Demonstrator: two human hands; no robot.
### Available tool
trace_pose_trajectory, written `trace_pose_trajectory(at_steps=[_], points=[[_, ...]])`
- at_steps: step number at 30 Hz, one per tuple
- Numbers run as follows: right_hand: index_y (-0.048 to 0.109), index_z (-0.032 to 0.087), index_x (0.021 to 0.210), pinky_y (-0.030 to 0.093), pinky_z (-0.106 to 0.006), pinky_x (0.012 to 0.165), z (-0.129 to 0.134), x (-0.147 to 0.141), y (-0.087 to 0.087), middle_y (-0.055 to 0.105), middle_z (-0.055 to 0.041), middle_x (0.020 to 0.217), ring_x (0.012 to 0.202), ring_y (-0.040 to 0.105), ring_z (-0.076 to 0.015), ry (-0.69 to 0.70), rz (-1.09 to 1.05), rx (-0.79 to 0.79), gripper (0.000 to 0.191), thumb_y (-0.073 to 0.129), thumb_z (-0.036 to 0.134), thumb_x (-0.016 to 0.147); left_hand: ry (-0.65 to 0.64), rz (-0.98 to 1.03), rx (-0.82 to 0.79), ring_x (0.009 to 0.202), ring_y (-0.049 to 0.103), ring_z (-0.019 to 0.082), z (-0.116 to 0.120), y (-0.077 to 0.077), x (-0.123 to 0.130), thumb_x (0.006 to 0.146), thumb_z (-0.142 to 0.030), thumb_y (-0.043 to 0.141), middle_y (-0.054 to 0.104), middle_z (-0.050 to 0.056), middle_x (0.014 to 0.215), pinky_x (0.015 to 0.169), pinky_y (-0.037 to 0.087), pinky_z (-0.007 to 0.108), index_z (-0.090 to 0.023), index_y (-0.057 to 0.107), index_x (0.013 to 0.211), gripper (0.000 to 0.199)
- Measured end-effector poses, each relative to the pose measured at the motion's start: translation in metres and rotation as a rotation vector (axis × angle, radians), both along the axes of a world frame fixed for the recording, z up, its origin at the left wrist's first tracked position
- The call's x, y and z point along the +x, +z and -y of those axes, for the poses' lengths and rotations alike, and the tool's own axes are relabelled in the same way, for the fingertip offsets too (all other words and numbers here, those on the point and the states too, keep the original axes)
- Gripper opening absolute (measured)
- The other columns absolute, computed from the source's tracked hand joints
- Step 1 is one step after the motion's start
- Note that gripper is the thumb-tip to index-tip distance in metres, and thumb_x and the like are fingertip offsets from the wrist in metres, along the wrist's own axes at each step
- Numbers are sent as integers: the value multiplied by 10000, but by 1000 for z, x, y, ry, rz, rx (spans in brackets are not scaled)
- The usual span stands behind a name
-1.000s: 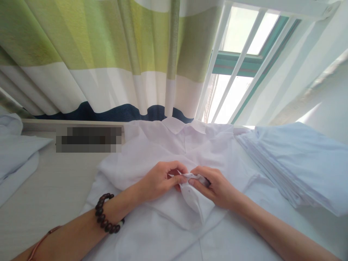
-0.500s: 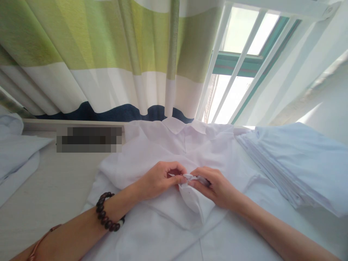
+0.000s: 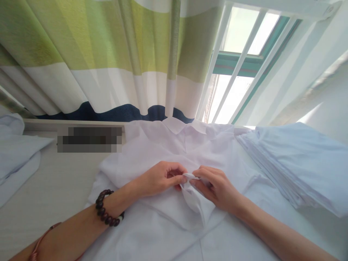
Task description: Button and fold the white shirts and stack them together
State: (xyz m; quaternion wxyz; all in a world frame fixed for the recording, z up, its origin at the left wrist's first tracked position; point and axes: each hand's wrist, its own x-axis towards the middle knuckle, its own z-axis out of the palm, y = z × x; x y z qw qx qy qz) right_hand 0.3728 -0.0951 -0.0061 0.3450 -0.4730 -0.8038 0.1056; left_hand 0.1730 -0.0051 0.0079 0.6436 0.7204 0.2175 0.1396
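Note:
A white collared shirt (image 3: 152, 145) lies spread in front of me, its collar pointing away toward the window. Over its middle, my left hand (image 3: 165, 177) pinches a gathered bit of white cloth between thumb and fingers. My right hand (image 3: 214, 185) grips the same bunched cloth from the other side, close to the left fingertips. Below the fingers hangs a folded, cuff-like flap (image 3: 197, 203) of the shirt. Whether a button sits between the fingertips I cannot tell. A dark beaded bracelet (image 3: 104, 208) circles my left wrist.
To the right lies a stack of folded white cloth (image 3: 304, 163). More white garments (image 3: 19, 156) rest at the left edge of the pale table (image 3: 65, 174). A blurred-out dark object (image 3: 89, 139) lies at the back left. Behind hang green and white curtains (image 3: 108, 54) beside a barred window (image 3: 236, 65).
Both hands keep hold of the cloth and have shifted only slightly. The right fingers have moved a little along the bunched fabric. The shirt lies as before.

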Motion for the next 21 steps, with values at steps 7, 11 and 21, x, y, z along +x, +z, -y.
trace_pose_trajectory(at_steps=[7,11,21], points=[[524,212,986,323,-218,519,0,2,-1,527,39,651,512,399,-97,-33,-50,-114,97,518,286,923,9,-37,54,703,593,118,1,0,-2,875,-339,598,646,9,779,677,493,225,-145,651,906,204],[551,191,890,305,-214,511,-1,1,2,503,44,616,498,373,-85,-16,-43,-85,83,532,269,912,1,-12,47,691,593,112,1,-3,-1,850,-303,627,663,9,793,666,493,217,-143,666,927,182],[567,192,872,311,-201,514,-3,-1,0,491,58,598,505,387,-80,-33,-48,-92,73,557,262,889,68,1,152,658,613,110,6,-3,0,839,-271,627,676,0,763,629,499,198,-142,672,925,161]])
